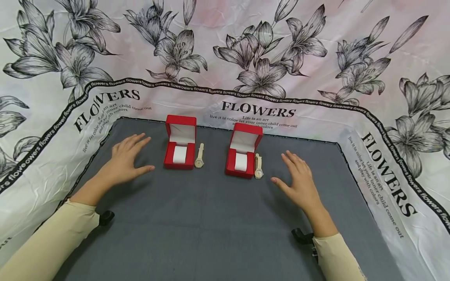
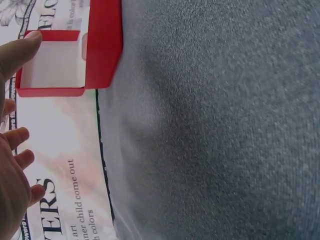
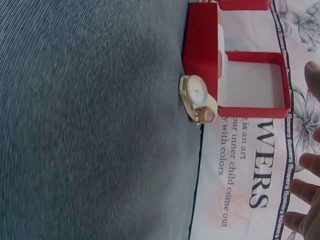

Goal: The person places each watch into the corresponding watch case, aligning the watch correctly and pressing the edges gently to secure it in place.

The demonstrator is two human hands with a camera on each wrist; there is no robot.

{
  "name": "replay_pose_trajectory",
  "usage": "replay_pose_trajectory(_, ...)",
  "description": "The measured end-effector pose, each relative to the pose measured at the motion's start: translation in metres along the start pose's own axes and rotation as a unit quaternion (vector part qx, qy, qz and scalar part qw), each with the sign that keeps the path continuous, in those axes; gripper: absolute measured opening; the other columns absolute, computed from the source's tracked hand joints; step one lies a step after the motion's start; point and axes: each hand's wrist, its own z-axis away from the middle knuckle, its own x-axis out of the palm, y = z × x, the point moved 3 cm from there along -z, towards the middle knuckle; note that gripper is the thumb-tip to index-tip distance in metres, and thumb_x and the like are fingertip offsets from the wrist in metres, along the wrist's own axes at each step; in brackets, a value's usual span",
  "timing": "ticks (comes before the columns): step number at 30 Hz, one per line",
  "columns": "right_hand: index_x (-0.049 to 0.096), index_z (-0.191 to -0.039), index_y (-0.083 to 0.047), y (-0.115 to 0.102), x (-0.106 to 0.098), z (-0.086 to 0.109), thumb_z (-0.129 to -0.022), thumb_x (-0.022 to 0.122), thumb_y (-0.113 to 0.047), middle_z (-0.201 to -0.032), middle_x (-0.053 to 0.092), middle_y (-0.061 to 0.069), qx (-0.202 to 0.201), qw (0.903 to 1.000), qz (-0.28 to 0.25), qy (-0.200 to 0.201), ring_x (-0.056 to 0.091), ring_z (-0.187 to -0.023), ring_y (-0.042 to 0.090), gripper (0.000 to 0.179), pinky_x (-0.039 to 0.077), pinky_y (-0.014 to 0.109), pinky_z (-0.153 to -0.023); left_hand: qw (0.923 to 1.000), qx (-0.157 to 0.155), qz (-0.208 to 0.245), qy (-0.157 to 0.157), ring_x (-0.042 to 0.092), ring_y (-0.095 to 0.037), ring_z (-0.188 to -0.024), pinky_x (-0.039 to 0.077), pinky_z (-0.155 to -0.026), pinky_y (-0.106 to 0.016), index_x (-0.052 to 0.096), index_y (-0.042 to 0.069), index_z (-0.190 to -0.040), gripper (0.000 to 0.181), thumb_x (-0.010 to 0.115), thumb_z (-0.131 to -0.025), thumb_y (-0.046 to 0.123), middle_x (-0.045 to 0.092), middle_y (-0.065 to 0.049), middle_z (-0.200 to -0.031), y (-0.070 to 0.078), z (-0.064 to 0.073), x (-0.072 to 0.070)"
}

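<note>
Left hand [image 1: 128,160] with fingers spread, left of and apart from an open white-lined square red box [image 1: 169,156], cream round-dialled watch [image 1: 199,161] just right of that box, right hand [image 1: 298,181] also spread, near a second cream watch [image 1: 258,172] beside another open red box [image 1: 231,159]

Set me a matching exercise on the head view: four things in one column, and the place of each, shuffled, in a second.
Things:
1. Left hand
2. Right hand
3. Left box
4. Right box

Places:
A. Between the left hand and the left watch
B. Between the left watch and the right watch
C. Right of both watches
D. Left of both boxes

Pairs: 1-D, 2-C, 3-A, 4-B
</note>
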Motion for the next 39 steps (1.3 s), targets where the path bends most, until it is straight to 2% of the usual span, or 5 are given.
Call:
replay_pose_trajectory(7,0.041,-0.157,-0.009,-0.007,0.007,-0.004,-0.082,0.086,-0.032,-0.162,0.037,0.016,-0.013,0.9999,-0.009,0.003,0.032,-0.147,0.042,0.09,0.022,0.067,-0.116,0.9999,0.009,0.011,0.0,0.024,-0.043,-0.148,0.017,-0.11,-0.071,0.035,0.013,-0.159,0.095,0.084,-0.083,0.039,0.03,-0.017,-0.164,0.005,-0.005,0.003)
replay_pose_trajectory(20,0.046,-0.153,-0.007,-0.025,0.017,-0.017,-0.082,0.086,-0.031,-0.157,0.044,0.016,-0.038,0.9987,-0.034,0.004,0.039,-0.142,0.038,0.085,0.026,0.064,-0.114,0.9994,-0.003,0.029,-0.017,0.026,-0.04,-0.148,0.018,-0.111,-0.068,0.037,0.012,-0.158,0.092,0.085,-0.083,0.036,0.034,-0.015,-0.163,0.004,-0.014,0.012)
replay_pose_trajectory(27,0.05,-0.15,-0.006,-0.034,0.022,-0.023,-0.083,0.086,-0.03,-0.155,0.046,0.016,-0.054,0.9978,-0.038,0.003,0.039,-0.143,0.037,0.08,0.026,0.064,-0.114,0.9991,0.009,0.037,-0.016,0.028,-0.039,-0.147,0.021,-0.111,-0.066,0.038,0.011,-0.157,0.088,0.083,-0.085,0.034,0.037,-0.015,-0.161,0.008,-0.022,0.013)
replay_pose_trajectory(35,0.053,-0.147,-0.007,-0.044,0.031,-0.031,-0.082,0.086,-0.031,-0.154,0.047,0.016,-0.063,0.997,-0.044,-0.007,0.038,-0.143,0.037,0.076,0.026,0.065,-0.114,0.9984,0.024,0.046,-0.02,0.034,-0.04,-0.141,0.027,-0.104,-0.063,0.043,0.009,-0.154,0.083,0.083,-0.086,0.034,0.042,-0.016,-0.157,0.013,-0.032,0.017)
replay_pose_trajectory(39,0.055,-0.146,-0.005,-0.049,0.036,-0.034,-0.083,0.085,-0.033,-0.152,0.049,0.016,-0.064,0.9968,-0.046,-0.016,0.039,-0.142,0.037,0.075,0.028,0.065,-0.113,0.9982,0.023,0.05,-0.024,0.035,-0.038,-0.14,0.028,-0.104,-0.061,0.046,0.009,-0.153,0.08,0.083,-0.086,0.033,0.044,-0.015,-0.156,0.014,-0.036,0.02)
